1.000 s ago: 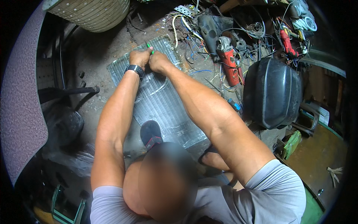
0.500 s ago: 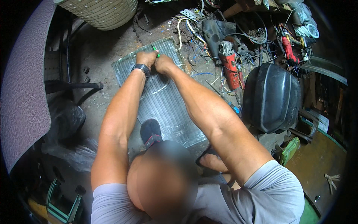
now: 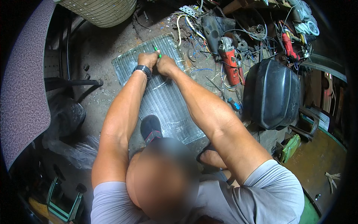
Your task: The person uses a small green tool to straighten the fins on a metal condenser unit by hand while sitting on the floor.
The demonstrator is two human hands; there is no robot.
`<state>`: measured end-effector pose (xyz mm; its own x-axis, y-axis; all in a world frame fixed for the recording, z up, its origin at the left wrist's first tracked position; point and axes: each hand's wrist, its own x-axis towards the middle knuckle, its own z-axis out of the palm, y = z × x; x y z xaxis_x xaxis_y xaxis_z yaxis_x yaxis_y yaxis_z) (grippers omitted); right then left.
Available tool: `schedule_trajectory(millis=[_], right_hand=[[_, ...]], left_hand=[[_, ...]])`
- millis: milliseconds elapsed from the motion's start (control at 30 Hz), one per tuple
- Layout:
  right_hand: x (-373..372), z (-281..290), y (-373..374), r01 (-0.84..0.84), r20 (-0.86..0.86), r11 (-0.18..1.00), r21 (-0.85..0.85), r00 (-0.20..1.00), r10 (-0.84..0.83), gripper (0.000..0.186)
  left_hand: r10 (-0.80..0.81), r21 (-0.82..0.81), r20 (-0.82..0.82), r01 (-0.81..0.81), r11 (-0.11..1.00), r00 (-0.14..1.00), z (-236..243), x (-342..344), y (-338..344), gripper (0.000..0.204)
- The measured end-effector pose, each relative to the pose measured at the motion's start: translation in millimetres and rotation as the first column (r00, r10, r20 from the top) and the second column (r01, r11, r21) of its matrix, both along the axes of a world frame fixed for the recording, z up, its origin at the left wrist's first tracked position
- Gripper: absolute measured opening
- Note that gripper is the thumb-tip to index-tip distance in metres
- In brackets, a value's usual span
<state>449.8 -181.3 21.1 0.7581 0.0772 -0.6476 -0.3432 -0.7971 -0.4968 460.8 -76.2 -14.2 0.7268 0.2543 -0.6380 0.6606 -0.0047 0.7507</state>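
My left hand [image 3: 148, 59], with a dark watch [image 3: 143, 71] on the wrist, is closed over the far part of a ribbed grey sheet [image 3: 164, 100] lying on the floor. A thin bright green tool [image 3: 160, 55] shows at its fingertips; its kind is too small to tell. Right beside it, my right hand [image 3: 166, 66] is closed like a fist, low over the sheet. Whatever its fingers hold is hidden. My foot in a dark shoe [image 3: 150, 126] rests on the near part of the sheet.
Right of the sheet lie a red angle grinder [image 3: 231, 65], tangled wires, a blue-handled tool [image 3: 234, 104] and a large black case [image 3: 274, 95]. A red power tool [image 3: 290, 46] lies farther right. A woven basket [image 3: 100, 11] stands at the far left, above a dark metal leg [image 3: 74, 83].
Both hands stay together at nearly the same spot, shifted slightly toward me and to the right. The green tool remains at the left fingertips. The view has tilted a little.
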Motion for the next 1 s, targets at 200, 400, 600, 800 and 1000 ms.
schedule_trajectory(millis=[200,400,600,800,1000], right_hand=[[-11,-2,-12,0.039,-0.024,0.999,-0.005,0.999,-0.039,0.044],[-22,6,-13,0.044,0.005,0.999,0.016,0.999,-0.044,0.044],[-39,1,-25,0.039,-0.009,0.999,0.004,0.999,-0.039,0.042],[-49,0,-27,0.047,0.012,0.999,0.028,0.999,-0.047,0.043],[-56,2,-34,0.069,-0.010,0.997,0.040,0.998,-0.069,0.043]], left_hand=[[-0.038,0.023,-0.045,0.039,0.999,0.998,-6,-7,-10,0.033],[-0.086,0.068,-0.036,0.088,0.994,0.996,-3,-18,-9,0.038],[-0.108,0.078,-0.055,0.112,0.991,0.993,14,-37,-23,0.037],[-0.125,0.125,-0.028,0.127,0.984,0.992,3,-45,-22,0.034],[-0.162,0.089,-0.037,0.165,0.982,0.986,-2,-51,-29,0.033]])
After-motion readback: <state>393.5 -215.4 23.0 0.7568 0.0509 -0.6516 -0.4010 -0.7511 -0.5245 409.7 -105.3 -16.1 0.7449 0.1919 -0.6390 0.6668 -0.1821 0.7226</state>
